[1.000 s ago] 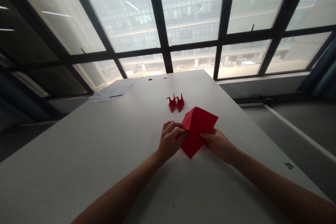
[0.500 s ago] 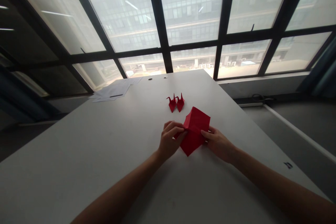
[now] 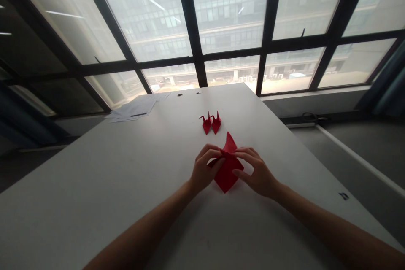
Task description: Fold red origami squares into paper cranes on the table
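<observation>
Between my two hands is a sheet of red origami paper [image 3: 226, 175], partly folded, its lower corner pointing toward me and a narrow flap rising at the far side. My left hand [image 3: 205, 164] pinches its left side between thumb and fingers. On the right side, my right hand [image 3: 255, 171] has its fingertips on the upper fold and its thumb near the lower part of the sheet. Just beyond the paper stand two finished red paper cranes, a left crane [image 3: 206, 125] and a right crane [image 3: 216, 125], side by side.
A white table [image 3: 126, 185] stretches to the windows. Loose printed sheets [image 3: 133, 107] lie at its far left, with a dark pen-like strip [image 3: 139, 114] on them. A small dark mark [image 3: 343, 196] sits near the right edge.
My right hand has moved its fingers up onto the far part of the paper. The sheet, spread wider before, is now drawn in, with its upper part folded narrow.
</observation>
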